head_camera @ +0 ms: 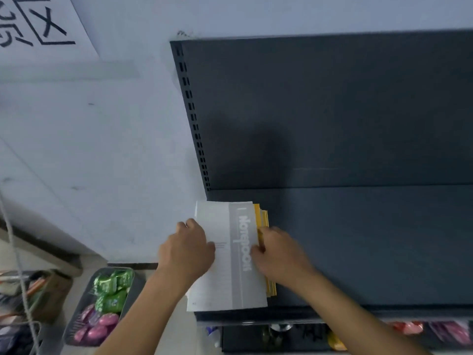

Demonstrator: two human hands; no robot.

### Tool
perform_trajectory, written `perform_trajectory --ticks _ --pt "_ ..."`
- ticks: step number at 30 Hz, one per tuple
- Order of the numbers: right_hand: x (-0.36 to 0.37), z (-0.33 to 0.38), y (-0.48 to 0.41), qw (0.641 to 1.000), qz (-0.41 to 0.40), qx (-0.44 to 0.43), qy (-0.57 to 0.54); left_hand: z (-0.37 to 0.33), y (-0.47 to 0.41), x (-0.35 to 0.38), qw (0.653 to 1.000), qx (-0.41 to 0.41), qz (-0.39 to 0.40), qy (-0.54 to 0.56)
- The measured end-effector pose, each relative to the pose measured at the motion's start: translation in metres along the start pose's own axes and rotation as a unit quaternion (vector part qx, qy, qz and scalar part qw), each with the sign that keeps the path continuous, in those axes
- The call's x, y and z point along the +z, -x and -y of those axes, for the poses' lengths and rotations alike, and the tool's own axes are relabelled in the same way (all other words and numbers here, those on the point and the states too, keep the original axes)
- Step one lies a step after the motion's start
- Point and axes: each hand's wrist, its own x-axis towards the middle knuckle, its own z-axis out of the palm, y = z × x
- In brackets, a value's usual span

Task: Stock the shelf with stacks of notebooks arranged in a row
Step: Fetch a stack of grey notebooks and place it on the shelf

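A stack of notebooks (233, 283) lies at the left end of the dark grey shelf (358, 239). Its top cover is grey and white with the word "Notebook", and yellow covers show below it along the right edge. My left hand (186, 248) grips the stack's left edge, thumb on the top cover. My right hand (279, 254) holds the right edge, fingers pressed against the yellow covers. The stack overhangs the shelf's left side and front edge a little.
The shelf's dark back panel (332, 111) rises behind, with a slotted upright at its left. A white wall (102, 137) stands left of it. Below left, a wire basket (102, 303) holds green and pink packets. Lower shelf goods (409, 329) show under the front edge.
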Motion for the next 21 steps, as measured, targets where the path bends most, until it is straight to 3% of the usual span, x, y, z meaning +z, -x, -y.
perform_trajectory --ticks 8,17,21 --pt "0.021 0.027 0.014 0.997 -0.033 0.058 0.035 0.026 -0.009 -0.002 0.995 0.055 0.018 0.081" --pt "0.033 0.031 0.017 0.993 -0.06 0.015 0.102 0.042 -0.017 -0.001 0.989 0.029 -0.016 0.145" --pt "0.036 0.03 0.015 0.991 -0.072 0.005 0.116 0.047 -0.021 -0.002 0.987 0.014 0.013 0.159"
